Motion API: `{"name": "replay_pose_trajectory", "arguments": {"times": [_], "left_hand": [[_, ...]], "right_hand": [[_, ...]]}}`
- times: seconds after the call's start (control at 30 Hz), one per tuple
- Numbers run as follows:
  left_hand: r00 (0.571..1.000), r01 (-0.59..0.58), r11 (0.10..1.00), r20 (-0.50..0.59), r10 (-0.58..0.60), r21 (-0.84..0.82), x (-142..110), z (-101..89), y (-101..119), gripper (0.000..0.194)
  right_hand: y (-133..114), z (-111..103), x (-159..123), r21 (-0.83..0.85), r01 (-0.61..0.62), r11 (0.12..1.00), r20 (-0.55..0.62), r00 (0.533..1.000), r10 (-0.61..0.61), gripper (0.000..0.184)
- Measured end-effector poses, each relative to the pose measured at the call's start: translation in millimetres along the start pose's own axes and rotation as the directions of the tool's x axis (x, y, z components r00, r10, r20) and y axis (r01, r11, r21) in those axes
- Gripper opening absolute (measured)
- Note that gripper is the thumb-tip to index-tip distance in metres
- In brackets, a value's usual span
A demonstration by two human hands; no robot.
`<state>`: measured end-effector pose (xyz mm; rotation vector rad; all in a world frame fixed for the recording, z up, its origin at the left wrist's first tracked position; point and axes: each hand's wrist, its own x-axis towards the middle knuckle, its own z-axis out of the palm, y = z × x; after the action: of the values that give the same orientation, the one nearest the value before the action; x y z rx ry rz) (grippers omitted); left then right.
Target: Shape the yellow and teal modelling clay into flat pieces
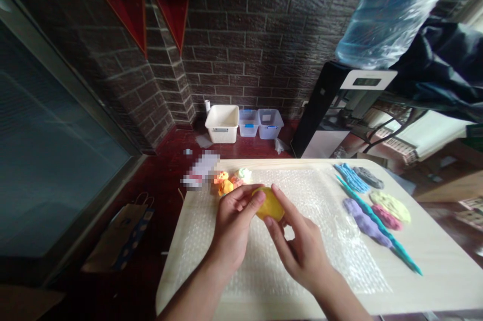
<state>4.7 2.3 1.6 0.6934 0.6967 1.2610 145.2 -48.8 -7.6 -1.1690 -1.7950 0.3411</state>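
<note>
Between both hands, above the table, is a rounded yellow lump of modelling clay (pixel 269 204). My left hand (pixel 234 220) grips it from the left, its thumb pressed on the near side. The fingers and thumb of my right hand (pixel 298 240) pinch it from the right. Bubble wrap (pixel 309 195) lies flat on the table beneath my hands. Just beyond my left hand sit small orange (pixel 225 187) and pale green (pixel 244 175) clay pieces, partly covered by the hand.
To the right on the pale wooden table (pixel 445 265) lie a blue clay piece (pixel 352 177), a purple strip (pixel 366 223), a long teal roll (pixel 377 223), and grey, yellow-green and pink pieces. Storage bins (pixel 222 130) and a water dispenser (pixel 328 109) stand behind it.
</note>
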Motion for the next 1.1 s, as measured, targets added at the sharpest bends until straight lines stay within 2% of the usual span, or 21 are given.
{"name": "replay_pose_trajectory", "arguments": {"times": [0.13,0.27,0.37,0.6,0.73,0.83,1.0,1.1], "left_hand": [[1.000,0.022,0.999,0.001,-0.022,0.025,0,-1.2,0,0.024],[1.000,0.026,0.999,-0.008,-0.026,0.033,-1,0.8,2,0.026],[1.000,0.021,0.999,0.002,-0.021,0.034,-2,2.1,3,0.026],[1.000,0.006,0.998,0.009,-0.007,0.069,0,0.4,6,0.027],[1.000,0.010,0.996,0.017,-0.012,0.089,0,-2.0,5,0.026],[0.998,0.018,0.992,0.055,-0.025,0.121,1,-3.2,6,0.028],[0.994,0.006,0.986,0.111,-0.025,0.164,2,-3.4,8,0.028],[0.995,-0.011,0.985,0.102,-0.007,0.174,2,-3.7,8,0.031]], "right_hand": [[0,-4,2,-0.012,0.001,1.000,0.056,0.998,0.000,0.066],[4,-2,-1,-0.051,0.043,0.998,-0.041,0.998,-0.045,0.072],[6,0,-4,0.002,0.015,1.000,-0.090,0.996,-0.015,0.070],[7,-2,-4,0.260,-0.195,0.946,-0.026,0.978,0.209,0.059],[7,-7,0,0.257,-0.226,0.940,0.042,0.974,0.223,0.050],[6,-12,2,0.267,-0.228,0.936,0.029,0.973,0.228,0.052],[3,-18,3,0.349,-0.266,0.899,0.078,0.964,0.254,0.044],[2,-19,4,0.394,-0.280,0.875,0.091,0.960,0.266,0.047]]}}
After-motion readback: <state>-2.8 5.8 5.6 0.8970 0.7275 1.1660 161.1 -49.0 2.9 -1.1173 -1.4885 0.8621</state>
